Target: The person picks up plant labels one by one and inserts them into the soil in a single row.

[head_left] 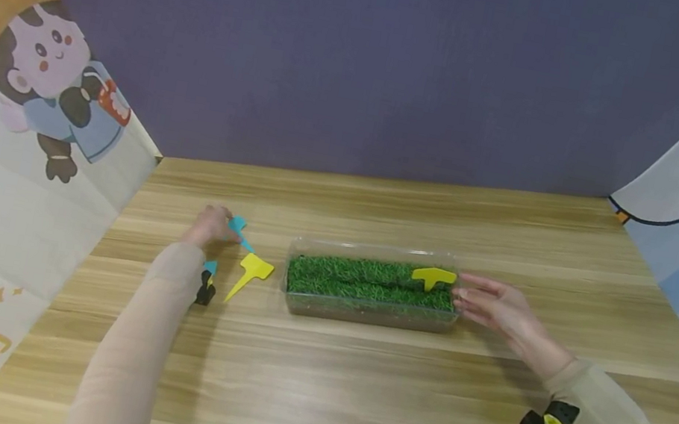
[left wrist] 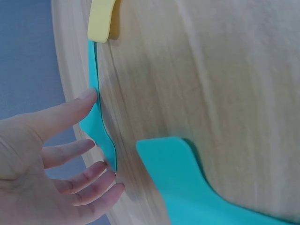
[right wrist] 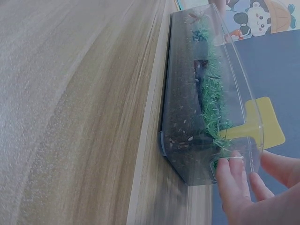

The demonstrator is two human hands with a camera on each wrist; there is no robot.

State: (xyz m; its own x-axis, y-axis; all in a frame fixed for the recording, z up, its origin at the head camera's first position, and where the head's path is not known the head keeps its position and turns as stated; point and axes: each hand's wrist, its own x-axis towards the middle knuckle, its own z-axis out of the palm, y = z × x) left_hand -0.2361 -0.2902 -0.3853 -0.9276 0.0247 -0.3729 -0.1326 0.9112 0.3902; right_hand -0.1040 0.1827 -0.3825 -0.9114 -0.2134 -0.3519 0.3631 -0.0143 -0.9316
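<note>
At the far left of the table, my left hand (head_left: 214, 225) is at a blue T-shaped plant label (head_left: 237, 224). In the left wrist view, the thumb tip overlaps that label's (left wrist: 97, 119) edge while the other fingers spread loosely beside it. A second blue label (left wrist: 180, 180) lies nearer the wrist, mostly hidden by the left sleeve in the head view. My right hand (head_left: 495, 311) has its fingers against the right end of a clear plastic box (head_left: 369, 314) holding green artificial grass (head_left: 354, 281). A yellow label (head_left: 433, 276) stands upright in the grass near those fingers.
Another yellow label (head_left: 254, 269) lies flat between the left hand and the box, its head by the blue label's stem tip. A dark blue panel (head_left: 392, 70) rises behind the wooden table (head_left: 335, 393). Printed cartoon sheets (head_left: 41, 205) flank both sides.
</note>
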